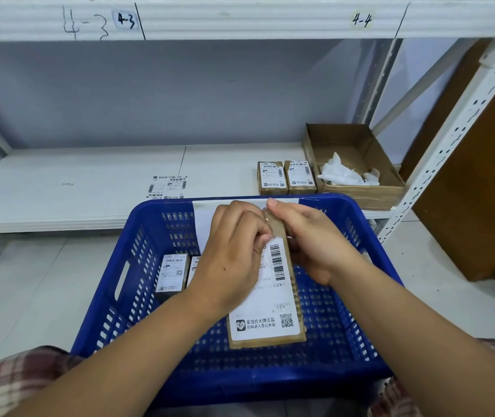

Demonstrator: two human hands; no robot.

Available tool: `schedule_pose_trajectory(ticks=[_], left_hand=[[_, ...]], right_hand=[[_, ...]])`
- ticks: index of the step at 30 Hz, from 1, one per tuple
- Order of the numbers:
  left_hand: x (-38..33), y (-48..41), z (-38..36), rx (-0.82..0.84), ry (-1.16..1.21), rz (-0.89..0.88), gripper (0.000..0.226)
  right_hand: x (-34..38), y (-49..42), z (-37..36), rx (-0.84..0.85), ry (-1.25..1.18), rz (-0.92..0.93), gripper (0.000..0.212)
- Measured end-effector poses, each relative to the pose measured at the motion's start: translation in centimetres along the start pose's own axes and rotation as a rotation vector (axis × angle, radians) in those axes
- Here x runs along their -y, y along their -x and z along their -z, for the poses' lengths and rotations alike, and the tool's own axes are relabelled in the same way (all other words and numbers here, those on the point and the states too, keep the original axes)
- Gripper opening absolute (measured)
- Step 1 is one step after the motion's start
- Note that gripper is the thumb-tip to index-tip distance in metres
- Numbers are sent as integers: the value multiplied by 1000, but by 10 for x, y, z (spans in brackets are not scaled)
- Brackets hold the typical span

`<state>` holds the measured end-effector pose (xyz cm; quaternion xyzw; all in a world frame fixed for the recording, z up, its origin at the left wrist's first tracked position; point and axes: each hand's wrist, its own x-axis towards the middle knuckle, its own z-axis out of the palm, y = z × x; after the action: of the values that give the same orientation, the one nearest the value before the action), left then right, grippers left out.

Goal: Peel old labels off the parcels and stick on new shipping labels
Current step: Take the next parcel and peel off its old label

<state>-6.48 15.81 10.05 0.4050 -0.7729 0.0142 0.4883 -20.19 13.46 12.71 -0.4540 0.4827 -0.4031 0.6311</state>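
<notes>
2 bare hands hold 1 narrow cardboard parcel (265, 342) above a blue plastic crate (270, 383), near the middle of the view. The right hand (312, 245) grips the parcel's far end and right edge, thumb laid over the top. The left hand (231, 257) has its fingers (252, 233) curled onto the upper left part of the white shipping label (265, 308). They seem to pinch or pick at its edge, but the fingertips are hidden, so I cannot tell which. Lower down, the label lies flat on the parcel's face, barcode and QR code showing.

Inside the crate, at 9 o'clock from the held parcel, stand 2 waiting parcels (171, 273), 1 mostly hidden behind the left wrist. On the white shelf (90, 188) beyond, 2 shelved parcels (272, 178) sit side by side at 12 o'clock. An open cardboard box (360, 194) of white paper scraps (342, 174) is just beside them at 1 o'clock, and loose labels (168, 186) lie at 11 o'clock.

The step in hand looks like lifting the old label at a corner. The next move would call for a firm pinch on the freed corner and a slow, low pull, the right hand steadying the parcel so the paper does not tear.
</notes>
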Motion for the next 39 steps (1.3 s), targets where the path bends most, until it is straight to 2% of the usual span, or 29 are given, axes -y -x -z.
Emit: schedule_pose_trajectory(ticks=[11,15,23,30,34,36,39], left_hand=[[-9,1,4,51,174,67,6],[-11,8,4,57,185,78,6],[-12,9,12,25,168,50,6],[-7,13,9,72,144,110,9],[-1,4,11,108,163,217,13],[-1,1,11,90,168,221,21],[-5,1,9,89,178,200,22]], right_hand=[[3,0,4,29,33,13,27],[-1,-1,4,3,53,31,29],[-1,-4,0,66,30,45,31],[-8,-5,-3,111,24,-51,27],[-4,-3,-3,205,114,-71,46],[-3,-2,-3,241,67,-103,54],[-1,2,-3,249,-86,-132,22]])
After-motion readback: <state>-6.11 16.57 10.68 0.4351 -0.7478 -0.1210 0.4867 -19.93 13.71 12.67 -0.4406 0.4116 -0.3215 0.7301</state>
